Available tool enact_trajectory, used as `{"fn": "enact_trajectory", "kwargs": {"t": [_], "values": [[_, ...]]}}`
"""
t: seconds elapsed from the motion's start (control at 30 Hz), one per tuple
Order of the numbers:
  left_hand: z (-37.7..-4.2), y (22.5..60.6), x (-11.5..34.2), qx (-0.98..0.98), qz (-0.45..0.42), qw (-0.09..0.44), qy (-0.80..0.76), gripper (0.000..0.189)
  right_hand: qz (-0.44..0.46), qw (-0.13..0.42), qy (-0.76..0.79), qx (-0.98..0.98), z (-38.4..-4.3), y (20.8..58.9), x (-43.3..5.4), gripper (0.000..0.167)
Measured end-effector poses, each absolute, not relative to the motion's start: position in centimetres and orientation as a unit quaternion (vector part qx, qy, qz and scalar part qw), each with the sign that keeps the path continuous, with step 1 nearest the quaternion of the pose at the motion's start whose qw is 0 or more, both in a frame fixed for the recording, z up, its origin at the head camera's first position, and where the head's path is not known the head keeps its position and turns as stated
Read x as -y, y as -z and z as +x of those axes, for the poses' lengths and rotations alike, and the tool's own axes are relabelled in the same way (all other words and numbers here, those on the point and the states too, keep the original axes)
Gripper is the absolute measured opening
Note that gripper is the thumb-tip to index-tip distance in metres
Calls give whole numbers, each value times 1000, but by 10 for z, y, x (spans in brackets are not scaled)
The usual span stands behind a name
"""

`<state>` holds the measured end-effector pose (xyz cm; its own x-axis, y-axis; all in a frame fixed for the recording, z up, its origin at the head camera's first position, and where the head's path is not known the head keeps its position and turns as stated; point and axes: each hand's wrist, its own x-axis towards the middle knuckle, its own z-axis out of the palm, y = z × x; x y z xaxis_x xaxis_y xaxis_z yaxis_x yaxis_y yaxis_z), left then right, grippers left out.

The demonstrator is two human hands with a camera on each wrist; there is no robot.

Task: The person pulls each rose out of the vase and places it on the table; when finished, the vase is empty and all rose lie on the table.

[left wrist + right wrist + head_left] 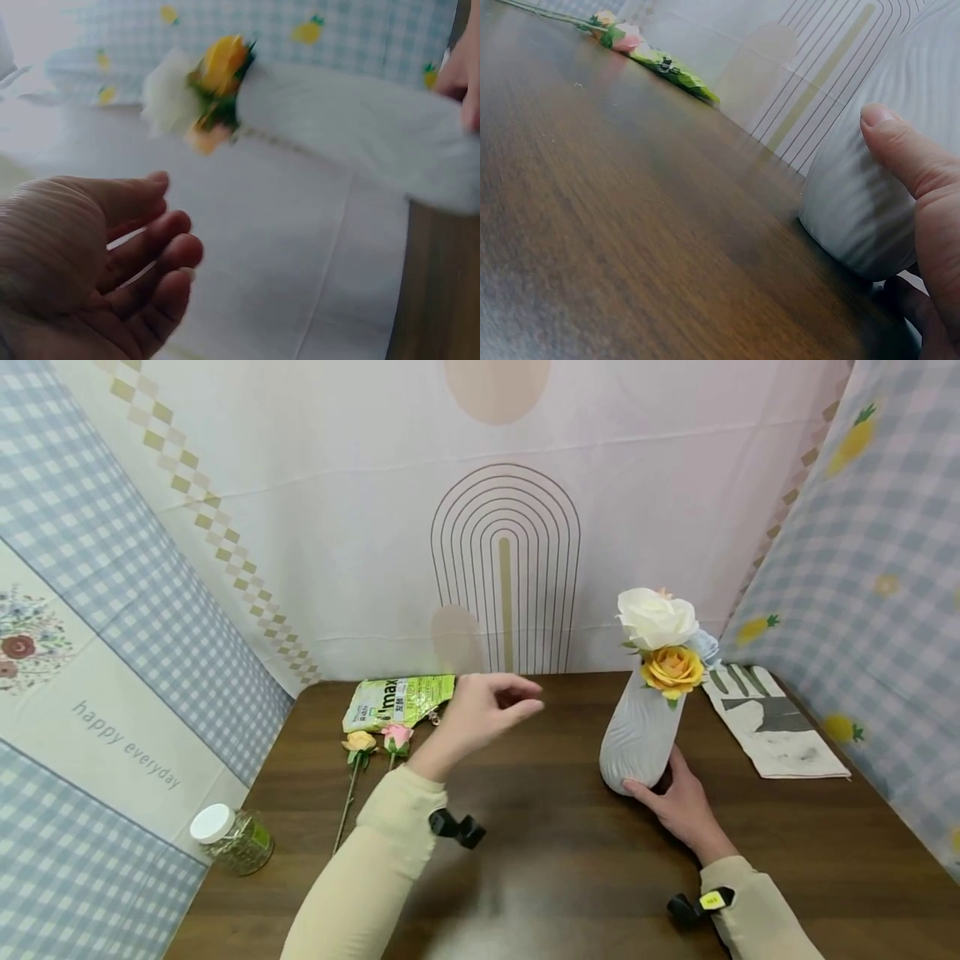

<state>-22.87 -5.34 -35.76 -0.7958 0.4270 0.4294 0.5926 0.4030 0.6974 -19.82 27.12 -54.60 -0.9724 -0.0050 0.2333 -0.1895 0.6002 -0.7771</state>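
Note:
A white ribbed vase (640, 735) stands toward the right of the table, tilted slightly in the head view. Out of its mouth come a white rose (652, 620), a yellow-orange rose (672, 671) and a pale blue flower (706, 647). Low on the vase, my right hand (686, 810) grips its side, the thumb lying across the front in the right wrist view. My left hand (486, 714) is in the air over the table's left middle, fingers loosely bent and holding nothing. On the table left of it lie a pale yellow rose (360, 742) and a pink rose (397, 737).
A green and white packet (375, 707) lies at the back left, behind the loose roses. The lidded glass jar (243, 845) is near the left edge. At right, a patterned cloth (783, 731) lies flat. Fabric walls (360, 527) border the table's back and sides.

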Motion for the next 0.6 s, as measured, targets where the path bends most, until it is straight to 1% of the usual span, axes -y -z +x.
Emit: {"fn": "enact_trajectory", "kwargs": {"t": [0.13, 0.33, 0.47, 0.6], "values": [[-244, 353, 17, 804, -332, 88, 484, 15, 59, 109, -445, 887, -199, 546, -271, 90], [-266, 355, -28, 776, -330, 73, 532, 15, 66, 107, -448, 885, -201, 547, -268, 91], [-273, 357, -55, 776, -328, 64, 535, 17, 59, 102, -446, 887, -199, 548, -269, 93], [-275, 352, -74, 782, -305, 61, 539, 16, 58, 107, -443, 888, -199, 549, -270, 92]]}}
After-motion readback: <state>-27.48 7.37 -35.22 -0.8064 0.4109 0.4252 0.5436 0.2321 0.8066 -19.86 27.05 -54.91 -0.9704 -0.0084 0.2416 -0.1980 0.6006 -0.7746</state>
